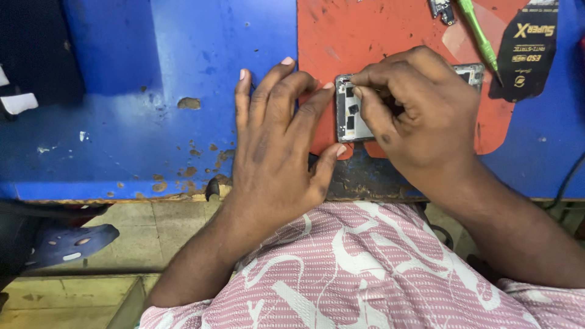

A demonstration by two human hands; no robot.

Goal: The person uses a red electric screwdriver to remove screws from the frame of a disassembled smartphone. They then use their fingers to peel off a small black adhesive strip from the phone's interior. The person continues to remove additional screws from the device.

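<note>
An opened phone [352, 125] with its back off lies on a red work mat [365, 36], its dark internal parts showing at the left end. My left hand [277, 140] rests flat beside it, thumb and forefinger touching the phone's left edge. My right hand [420, 113] covers most of the phone; its thumb and forefinger are pinched together over the top left corner. Whether they hold a small part or tool is hidden.
The mat lies on a worn blue table [152, 122] with chipped paint. A green-handled tool [478, 33], a small phone part [442, 9] and a black packet [527, 52] lie at the far right. A cable [567, 183] hangs over the table's right edge.
</note>
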